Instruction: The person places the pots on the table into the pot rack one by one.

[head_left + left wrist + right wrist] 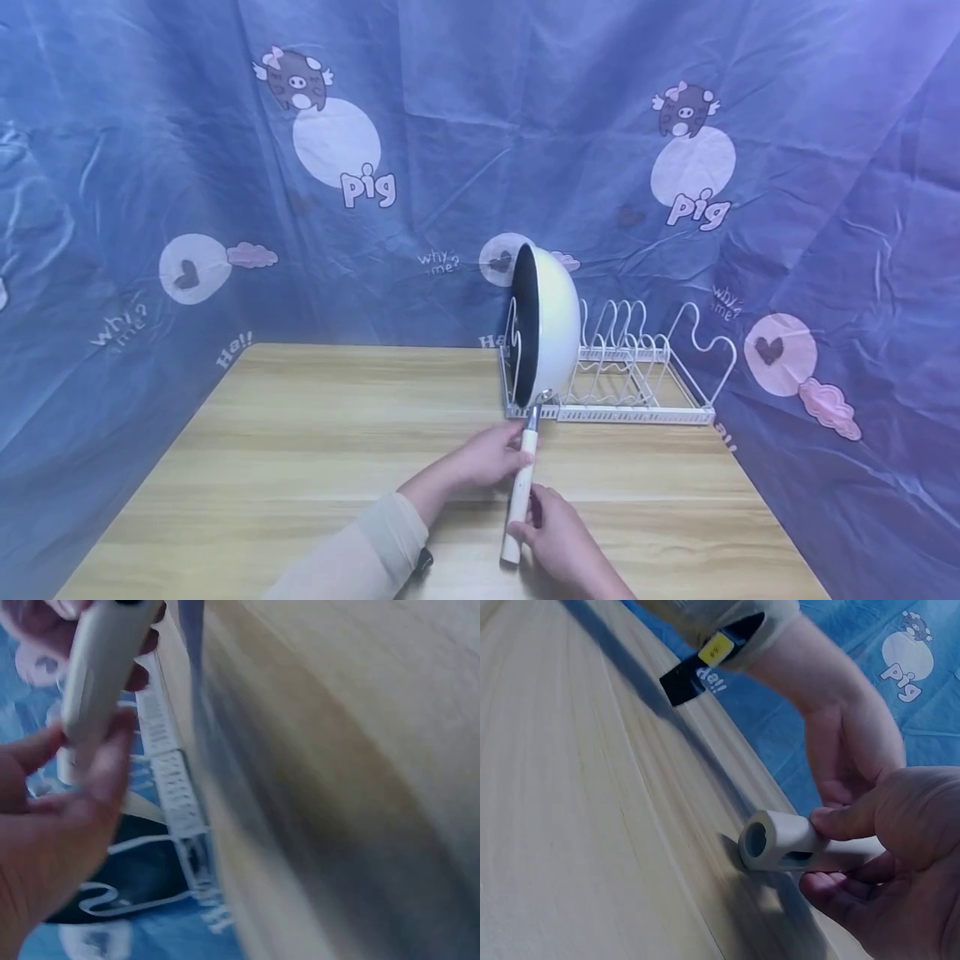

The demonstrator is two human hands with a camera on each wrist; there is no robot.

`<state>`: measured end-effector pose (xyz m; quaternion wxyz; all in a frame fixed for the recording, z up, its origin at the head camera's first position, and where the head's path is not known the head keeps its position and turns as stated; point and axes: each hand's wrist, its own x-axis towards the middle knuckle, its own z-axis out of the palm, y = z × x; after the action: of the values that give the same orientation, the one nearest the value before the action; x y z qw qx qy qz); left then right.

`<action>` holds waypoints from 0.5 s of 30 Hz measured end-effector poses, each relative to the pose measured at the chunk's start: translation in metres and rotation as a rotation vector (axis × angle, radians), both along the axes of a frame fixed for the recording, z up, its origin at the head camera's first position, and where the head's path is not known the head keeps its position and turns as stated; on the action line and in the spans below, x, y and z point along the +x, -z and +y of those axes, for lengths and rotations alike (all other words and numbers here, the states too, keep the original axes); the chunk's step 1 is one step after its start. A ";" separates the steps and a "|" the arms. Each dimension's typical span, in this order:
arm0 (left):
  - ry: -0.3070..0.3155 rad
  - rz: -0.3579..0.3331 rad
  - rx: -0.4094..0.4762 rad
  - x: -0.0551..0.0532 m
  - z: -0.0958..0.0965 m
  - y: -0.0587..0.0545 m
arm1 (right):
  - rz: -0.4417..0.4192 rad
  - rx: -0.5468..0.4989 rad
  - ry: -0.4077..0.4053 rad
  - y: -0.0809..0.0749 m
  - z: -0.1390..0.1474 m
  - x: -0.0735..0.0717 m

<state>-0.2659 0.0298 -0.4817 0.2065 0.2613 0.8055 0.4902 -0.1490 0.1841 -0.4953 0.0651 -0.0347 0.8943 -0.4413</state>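
Note:
A frying pan (pixel 558 325), white outside and dark inside, stands on its edge at the left end of a white wire rack (pixel 637 415). Its pale handle (pixel 517 500) points toward me over the table. My left hand (pixel 491 457) pinches the handle close to the metal neck, thumb and fingers on either side in the left wrist view. Nearer the handle's free end, my right hand (pixel 558 533) grips it from the right. The right wrist view shows the hollow handle end (pixel 757 840) sticking out past the thumb.
Several wire dividers (pixel 622 333) rise from the rack to the right of the pan. The wood-grain table (pixel 337 425) spreads left and in front. Blue printed cloth (pixel 450 125) hangs behind and at both sides. A dark band with a yellow label (pixel 716 649) is on the left wrist.

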 end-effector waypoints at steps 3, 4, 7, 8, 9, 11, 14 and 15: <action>-0.004 0.280 -0.250 0.011 0.003 -0.008 | 0.001 0.007 -0.006 0.000 0.003 -0.002; -0.006 0.347 -0.316 0.015 0.003 -0.011 | 0.004 0.014 -0.011 0.000 0.004 -0.003; -0.004 0.526 -0.484 0.026 0.005 -0.018 | 0.032 0.100 -0.036 -0.004 0.008 -0.003; -0.003 0.566 -0.528 0.030 0.005 -0.020 | 0.049 0.147 -0.049 -0.007 0.009 -0.003; 0.002 0.594 -0.559 0.033 0.004 -0.021 | 0.064 0.196 -0.059 -0.010 0.010 -0.003; 0.011 0.635 -0.627 0.039 0.003 -0.024 | 0.096 0.310 -0.072 -0.016 0.013 -0.002; 0.021 0.682 -0.740 0.045 -0.002 -0.027 | 0.145 0.454 -0.072 -0.031 0.021 -0.002; 0.019 0.686 -0.775 0.046 -0.005 -0.028 | 0.158 0.490 -0.072 -0.036 0.025 -0.002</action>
<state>-0.2197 0.0253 -0.4533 0.0164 0.3186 0.9469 0.0399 -0.1507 0.2093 -0.4590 0.0174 -0.0841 0.9750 -0.2048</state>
